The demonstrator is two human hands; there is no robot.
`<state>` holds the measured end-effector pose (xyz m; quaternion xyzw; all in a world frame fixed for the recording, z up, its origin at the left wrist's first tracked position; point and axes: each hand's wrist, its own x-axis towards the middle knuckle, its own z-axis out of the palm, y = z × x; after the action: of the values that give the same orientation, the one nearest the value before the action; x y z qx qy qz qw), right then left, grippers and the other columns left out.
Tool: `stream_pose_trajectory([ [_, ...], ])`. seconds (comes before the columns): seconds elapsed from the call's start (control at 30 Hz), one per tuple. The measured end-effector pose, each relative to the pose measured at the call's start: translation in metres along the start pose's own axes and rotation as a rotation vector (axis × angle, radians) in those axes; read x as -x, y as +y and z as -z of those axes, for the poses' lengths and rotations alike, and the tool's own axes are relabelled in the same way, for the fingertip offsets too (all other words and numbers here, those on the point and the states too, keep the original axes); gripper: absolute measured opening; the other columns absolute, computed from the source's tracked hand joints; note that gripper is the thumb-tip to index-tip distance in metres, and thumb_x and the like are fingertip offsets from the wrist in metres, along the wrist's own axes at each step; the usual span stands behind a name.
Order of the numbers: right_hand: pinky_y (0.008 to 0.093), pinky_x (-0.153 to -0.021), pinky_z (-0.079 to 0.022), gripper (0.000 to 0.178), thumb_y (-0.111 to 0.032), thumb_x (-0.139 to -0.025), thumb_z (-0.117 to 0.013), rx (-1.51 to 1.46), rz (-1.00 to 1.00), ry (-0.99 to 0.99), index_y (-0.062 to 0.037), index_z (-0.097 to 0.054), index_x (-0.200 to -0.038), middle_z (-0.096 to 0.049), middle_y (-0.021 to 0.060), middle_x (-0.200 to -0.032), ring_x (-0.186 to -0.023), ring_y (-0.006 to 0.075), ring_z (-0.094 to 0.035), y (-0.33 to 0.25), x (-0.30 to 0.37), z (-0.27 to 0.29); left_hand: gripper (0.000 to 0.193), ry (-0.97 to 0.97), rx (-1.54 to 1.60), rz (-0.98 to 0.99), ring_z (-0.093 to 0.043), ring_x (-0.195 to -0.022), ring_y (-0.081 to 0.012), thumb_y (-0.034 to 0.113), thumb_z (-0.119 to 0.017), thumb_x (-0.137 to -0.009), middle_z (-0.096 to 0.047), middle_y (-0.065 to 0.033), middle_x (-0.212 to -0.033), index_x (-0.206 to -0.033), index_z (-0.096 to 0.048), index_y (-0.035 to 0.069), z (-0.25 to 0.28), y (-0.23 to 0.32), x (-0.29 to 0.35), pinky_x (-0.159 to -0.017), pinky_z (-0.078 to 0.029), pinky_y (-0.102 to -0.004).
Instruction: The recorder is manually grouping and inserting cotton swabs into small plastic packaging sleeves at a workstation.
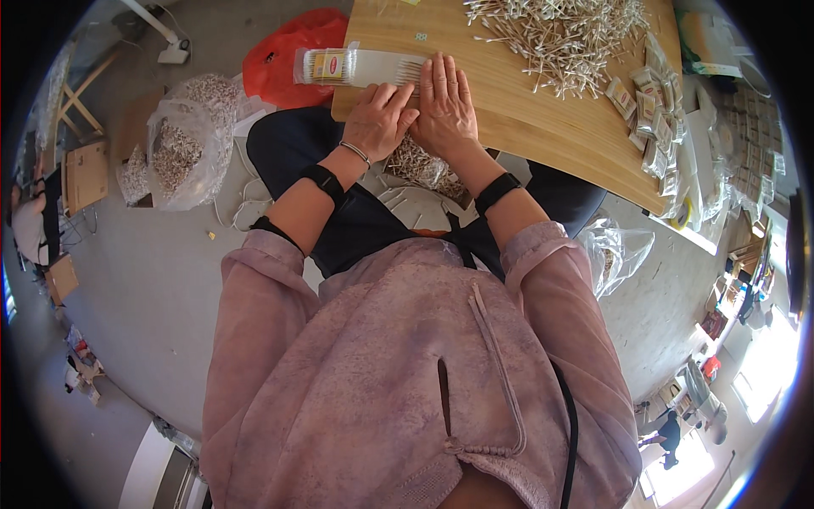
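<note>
My right hand [447, 103] lies flat at the near edge of the wooden table, fingers stretched out and side by side. It rests against a small row of cotton swabs [409, 71], partly covered by the fingers. My left hand [378, 120] is just beside it, fingers loosely bent and thumb toward the right hand, touching the near end of the same row. A white strip [377, 68] runs under the swabs. On its left end sits a clear packet of cotton swabs [329, 65] with a yellow and white label.
Loose cotton swabs [564, 38] form a big heap at the table's far right. Several filled packets [653, 110] pile along the right edge. More swabs [420, 165] lie below my hands, near my lap. A red plastic bag [288, 55] and a clear sack of swabs [191, 144] are at left.
</note>
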<state>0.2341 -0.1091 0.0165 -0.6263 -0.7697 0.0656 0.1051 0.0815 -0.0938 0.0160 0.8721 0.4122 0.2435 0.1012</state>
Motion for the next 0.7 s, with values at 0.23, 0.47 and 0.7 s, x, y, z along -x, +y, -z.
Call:
stream_pose_trajectory([
  [0.23, 0.0427, -0.116, -0.006, 0.074, -0.040, -0.089, -0.036, -0.014, -0.005, 0.013, 0.0057, -0.017, -0.143, -0.014, 0.0215, -0.151, -0.143, 0.0321, -0.006, 0.000, 0.000, -0.002, 0.042, -0.014, 0.005, 0.021, -0.051, -0.090, -0.0284, 0.032, -0.052, -0.091, -0.052, -0.0100, -0.096, -0.125, -0.049, 0.007, -0.001, 0.001, -0.001, -0.082, -0.044, -0.0395],
  [0.47, 0.0433, -0.115, -0.011, 0.070, -0.037, -0.090, -0.039, 0.002, -0.001, 0.046, 0.0050, -0.021, -0.143, -0.018, 0.0225, -0.150, -0.142, 0.0336, -0.012, 0.000, 0.000, -0.003, 0.044, -0.094, -0.025, 0.092, -0.052, -0.090, -0.0291, 0.034, -0.053, -0.091, -0.053, -0.0112, -0.096, -0.126, -0.047, 0.008, 0.002, 0.005, -0.008, -0.082, -0.044, -0.0405],
  [0.7, 0.0432, -0.115, -0.011, 0.067, -0.036, -0.091, -0.036, 0.029, -0.001, 0.048, 0.0049, -0.021, -0.143, -0.018, 0.0223, -0.150, -0.142, 0.0332, -0.012, 0.001, 0.001, -0.005, 0.045, -0.080, -0.004, 0.104, -0.053, -0.090, -0.0293, 0.033, -0.053, -0.091, -0.054, -0.0117, -0.095, -0.127, -0.046, 0.008, 0.000, 0.005, -0.010, -0.082, -0.044, -0.0398],
])
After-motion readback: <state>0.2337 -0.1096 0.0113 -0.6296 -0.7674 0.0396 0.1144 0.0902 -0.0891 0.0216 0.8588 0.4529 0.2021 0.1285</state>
